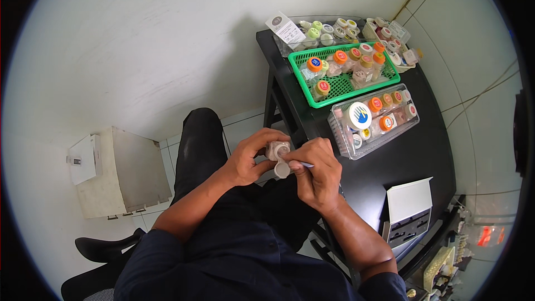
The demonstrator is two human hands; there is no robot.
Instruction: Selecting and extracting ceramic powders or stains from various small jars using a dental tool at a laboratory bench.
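Note:
My left hand [249, 155] is closed around a small clear bottle [273, 149], held above my lap. Its round whitish flip lid [282, 170] hangs open toward me. Pinched in my right hand [319, 171] is a thin stick-like tool with a pale lavender end [306, 164]; its other end points at the bottle's mouth, and whether it reaches inside I cannot tell. Both hands are close together, left of the black table [356, 175]. What the bottle contains is too small to make out.
On the table stand a green basket [312, 103] and a clear plastic tray [379, 147], both with several capped jars. More jars fill containers behind. An opened white case [409, 200] lies near the front right. A cream cabinet [131, 170] stands at left.

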